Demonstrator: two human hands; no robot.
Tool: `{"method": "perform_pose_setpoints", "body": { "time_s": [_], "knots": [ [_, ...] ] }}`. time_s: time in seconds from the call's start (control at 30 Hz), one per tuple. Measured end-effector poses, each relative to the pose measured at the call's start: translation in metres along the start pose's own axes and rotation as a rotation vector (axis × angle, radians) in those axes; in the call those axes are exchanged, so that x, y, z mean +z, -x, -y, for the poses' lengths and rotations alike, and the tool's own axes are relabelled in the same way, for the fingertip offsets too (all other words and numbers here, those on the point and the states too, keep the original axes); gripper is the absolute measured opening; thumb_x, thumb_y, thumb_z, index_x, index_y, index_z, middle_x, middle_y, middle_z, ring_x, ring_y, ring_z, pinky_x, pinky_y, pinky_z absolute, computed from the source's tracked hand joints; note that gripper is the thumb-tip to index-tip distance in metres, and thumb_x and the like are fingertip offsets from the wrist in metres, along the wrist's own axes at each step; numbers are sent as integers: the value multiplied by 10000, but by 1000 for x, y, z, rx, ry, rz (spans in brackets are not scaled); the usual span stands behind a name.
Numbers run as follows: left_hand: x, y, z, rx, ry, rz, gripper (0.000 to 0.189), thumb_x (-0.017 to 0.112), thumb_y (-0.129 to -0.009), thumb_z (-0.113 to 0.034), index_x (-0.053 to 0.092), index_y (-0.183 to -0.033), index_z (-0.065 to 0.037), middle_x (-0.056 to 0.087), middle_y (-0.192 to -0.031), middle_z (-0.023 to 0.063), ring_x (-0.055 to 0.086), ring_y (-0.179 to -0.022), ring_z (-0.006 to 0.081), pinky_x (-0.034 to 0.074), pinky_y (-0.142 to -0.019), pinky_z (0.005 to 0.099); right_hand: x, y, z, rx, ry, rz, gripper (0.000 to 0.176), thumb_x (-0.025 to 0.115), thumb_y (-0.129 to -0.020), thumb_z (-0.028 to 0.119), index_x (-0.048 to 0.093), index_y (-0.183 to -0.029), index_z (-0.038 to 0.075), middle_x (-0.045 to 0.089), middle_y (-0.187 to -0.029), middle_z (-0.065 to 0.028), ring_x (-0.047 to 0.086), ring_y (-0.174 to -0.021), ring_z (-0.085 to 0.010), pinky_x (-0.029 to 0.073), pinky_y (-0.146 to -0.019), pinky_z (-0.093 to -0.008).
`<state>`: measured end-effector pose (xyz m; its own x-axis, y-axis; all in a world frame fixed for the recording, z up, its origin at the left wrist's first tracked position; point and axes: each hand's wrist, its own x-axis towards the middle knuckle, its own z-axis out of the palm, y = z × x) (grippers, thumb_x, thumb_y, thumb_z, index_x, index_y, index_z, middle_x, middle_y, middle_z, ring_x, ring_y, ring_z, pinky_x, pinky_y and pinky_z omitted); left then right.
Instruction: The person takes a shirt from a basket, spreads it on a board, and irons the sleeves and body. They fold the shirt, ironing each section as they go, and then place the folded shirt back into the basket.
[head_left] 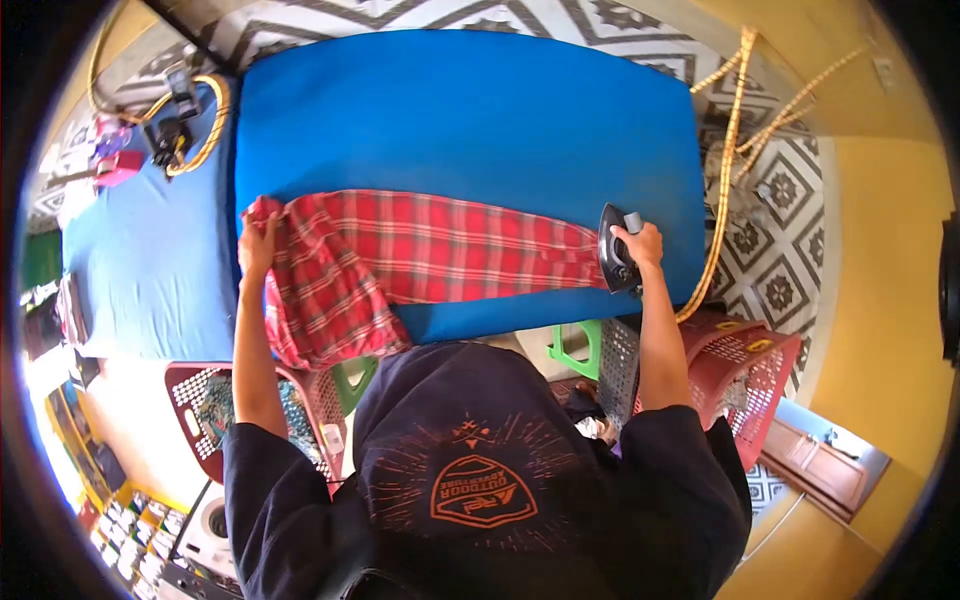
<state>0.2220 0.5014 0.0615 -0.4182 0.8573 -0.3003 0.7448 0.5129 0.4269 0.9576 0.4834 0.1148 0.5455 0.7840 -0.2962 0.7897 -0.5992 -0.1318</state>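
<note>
Red plaid trousers (pixel 450 245) lie across the blue padded surface (pixel 470 120), one leg stretched out to the right and the rest bunched at the left, hanging over the near edge. My left hand (pixel 257 240) grips the bunched cloth at its upper left end. At the far right end of the leg, my right hand (pixel 640 245) is closed around the grey handle of a dark clothes iron (pixel 613 250). The iron's plate rests at the cuff end of the cloth. Part of the handle is hidden by my fingers.
A yellow striped cord (pixel 725 190) runs down past the right edge of the pad. A second blue surface (pixel 150 260) adjoins on the left, carrying a looped cord and small items. Red plastic baskets (pixel 195 415) stand below on both sides, near a green stool (pixel 577 350).
</note>
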Motion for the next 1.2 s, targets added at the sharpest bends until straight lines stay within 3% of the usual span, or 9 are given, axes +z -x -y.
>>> {"method": "perform_pose_setpoints", "body": {
  "time_s": [0.2,0.27,0.43,0.53,0.57,0.77,0.9,1.03,1.2],
  "knots": [
    [21,1,7,251,-60,-159,637,572,-988,-464,507,-1430,-10,597,-1347,246,578,-1252,381,445,-1054,435,-57,-9,0,-712,57,-466,257,749,-824,201,664,-1034,80,676,-998,-135,607,-1078,-360,496,-869,-464],
    [2,25,-17,122,50,-153,567,562,-1005,-409,532,-1412,-16,625,-1315,232,607,-1225,353,467,-1030,415,-16,-13,-10,-861,-93,-132,276,698,-846,125,652,-1118,130,668,-1083,-119,644,-1010,-355,515,-844,-463],
    [-110,79,-48,408,215,-67,452,568,-1016,-363,633,-1303,-20,690,-1161,179,670,-1021,244,517,-887,371,34,-6,-38,-642,-94,270,267,821,-719,137,673,-940,108,682,-865,-103,687,-862,-304,530,-746,-432],
    [-262,27,-32,592,-89,-324,339,600,-1013,-285,687,-1206,-20,707,-943,135,656,-847,187,517,-778,347,-47,-6,7,-317,-558,598,160,716,-850,9,590,-943,46,700,-866,-98,708,-622,-169,473,-447,-270],
    [-333,3,-50,267,-462,-439,311,581,-1023,-261,690,-1199,-29,704,-963,131,638,-810,188,507,-792,334,-60,-18,18,-403,-722,572,184,672,-885,2,529,-994,43,697,-882,-110,712,-653,-188,474,-425,-257],
    [-539,50,-206,808,-211,-1146,268,575,-998,-209,698,-1172,-47,681,-948,114,621,-825,178,495,-805,317,-206,-45,81,-815,-879,-323,302,672,-975,176,633,-1194,-29,730,-1052,-115,692,-938,-159,524,-864,-265],
    [-504,38,-143,877,-136,-1051,247,570,-981,-174,704,-1154,-59,666,-937,102,610,-836,171,487,-814,306,-210,-19,56,-825,-714,-719,292,623,-968,34,654,-1246,-49,662,-1294,-140,641,-1161,-213,493,-999,-332],
    [-330,36,-7,741,-173,-501,180,540,-922,-13,673,-1043,-7,655,-910,61,605,-887,126,488,-827,301,-116,14,-1,-891,-430,-759,328,597,-910,-52,708,-1212,14,636,-1358,-119,596,-1262,-277,479,-1027,-366],
    [-96,64,123,529,177,-333,208,638,-867,52,688,-1063,0,695,-949,115,663,-912,206,511,-874,328,16,67,-69,-713,-325,-290,444,548,-860,-75,675,-1270,41,531,-1468,-154,489,-1373,-304,364,-1149,-398]
  ]
}}
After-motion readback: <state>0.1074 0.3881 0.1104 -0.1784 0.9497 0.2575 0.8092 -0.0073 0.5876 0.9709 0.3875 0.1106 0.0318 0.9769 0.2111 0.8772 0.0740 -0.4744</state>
